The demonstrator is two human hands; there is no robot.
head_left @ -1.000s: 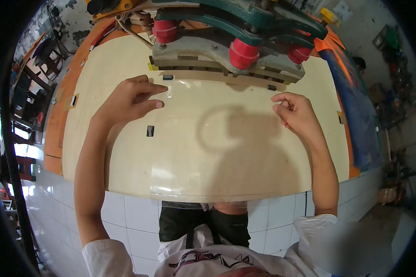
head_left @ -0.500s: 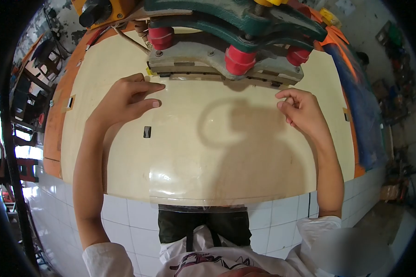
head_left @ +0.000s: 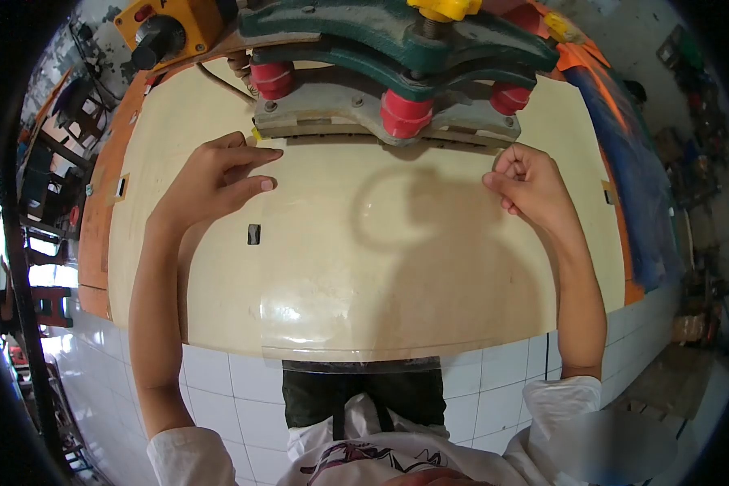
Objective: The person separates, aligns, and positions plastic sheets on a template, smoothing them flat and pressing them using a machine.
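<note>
A clear plastic sheet lies on the cream tabletop, its near end hanging past the table's front edge. The grey pressing bar of a machine sits low across the sheet's far part. My left hand is beside the sheet's left side, near the bar's left end. Its index finger and thumb stretch out apart, holding nothing. Close to the bar's right end is my right hand. Its fingers are loosely curled with the thumb apart, and nothing shows in them. Whether the fingertips touch the sheet cannot be made out.
Above the bar is a green machine arm with red insulators and a yellow knob. A yellow control box stands at upper left. A small black piece lies left of the sheet. Blue plastic hangs at right.
The machine's head has come down, and its bar now sits lower over the sheet. My right index finger has curled inward. My left hand has stayed nearly still.
</note>
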